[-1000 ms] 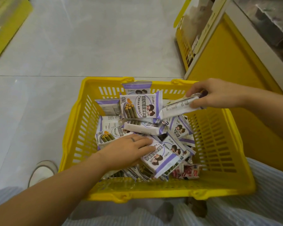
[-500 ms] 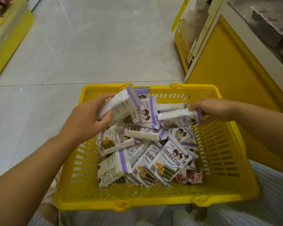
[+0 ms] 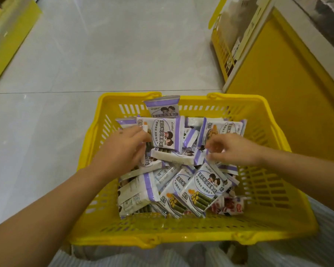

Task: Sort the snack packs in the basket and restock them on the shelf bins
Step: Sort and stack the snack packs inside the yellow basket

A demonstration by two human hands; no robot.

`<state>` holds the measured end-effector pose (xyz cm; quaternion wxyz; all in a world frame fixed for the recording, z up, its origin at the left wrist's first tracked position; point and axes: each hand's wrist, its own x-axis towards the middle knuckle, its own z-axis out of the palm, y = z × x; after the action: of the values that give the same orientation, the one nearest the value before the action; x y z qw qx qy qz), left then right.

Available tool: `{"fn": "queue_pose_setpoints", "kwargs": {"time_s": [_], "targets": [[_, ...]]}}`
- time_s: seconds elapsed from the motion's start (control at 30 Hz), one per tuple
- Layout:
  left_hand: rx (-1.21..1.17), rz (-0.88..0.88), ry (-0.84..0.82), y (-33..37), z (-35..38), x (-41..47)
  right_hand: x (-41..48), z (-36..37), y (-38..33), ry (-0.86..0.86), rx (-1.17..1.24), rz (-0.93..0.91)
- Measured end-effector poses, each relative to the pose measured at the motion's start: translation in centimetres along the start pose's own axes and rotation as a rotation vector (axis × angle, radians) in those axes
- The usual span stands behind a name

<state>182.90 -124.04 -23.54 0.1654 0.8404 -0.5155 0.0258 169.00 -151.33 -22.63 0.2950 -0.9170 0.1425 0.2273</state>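
Illumination: moderate, diffuse, from overhead, with a slightly warm cast. Shadows are soft. The deepest lie under the left grip (image 3: pixel 123 151) and the right grip (image 3: pixel 231 149), on the packs (image 3: pixel 201 187) inside the basket (image 3: pixel 278 199).

Glare: small specular spots on the glossy floor (image 3: pixel 104 54) beyond and outboard of the left grip, and a sheen on the basket rim behind both grips.

Motion blur softens the fingertips of both grips. Pack print between them stays legible.

Wide-angle distortion bows the floor joint beyond the grips. Corner detail is soft.
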Motion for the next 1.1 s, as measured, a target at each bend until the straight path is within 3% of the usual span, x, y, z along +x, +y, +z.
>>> {"fn": "queue_pose_setpoints", "kwargs": {"time_s": [0.07,0.17,0.4,0.57,0.7,0.8,0.97,1.1], "targets": [[-0.031,0.003,-0.255,0.4,0.9,-0.8,-0.1,1.7,0.4,-0.199,-0.092,0.075],[0.085,0.003,-0.423,0.5,2.8,-1.7,-0.1,3.5,0.7,-0.206,-0.089,0.058],[0.351,0.038,-0.385,0.9,3.4,-2.0,0.0,3.2,0.3,-0.257,0.039,0.136],[0.357,0.019,-0.343,0.9,3.5,-2.0,-0.4,-1.7,-0.3,-0.343,-0.181,0.053],[0.345,0.035,-0.292,1.2,3.1,-1.9,-1.1,-7.4,-0.4,-0.172,-0.336,0.055],[0.262,0.091,-0.299,1.7,2.1,-1.5,-1.6,-9.8,-0.4,0.016,-0.303,0.097],[0.041,0.062,-0.699,2.9,2.0,-2.2,-1.0,-9.4,0.4,0.317,-0.068,0.067],[0.044,0.082,-0.798,3.5,3.1,-3.3,-0.4,-6.1,1.1,0.368,-0.168,0.075]]}}
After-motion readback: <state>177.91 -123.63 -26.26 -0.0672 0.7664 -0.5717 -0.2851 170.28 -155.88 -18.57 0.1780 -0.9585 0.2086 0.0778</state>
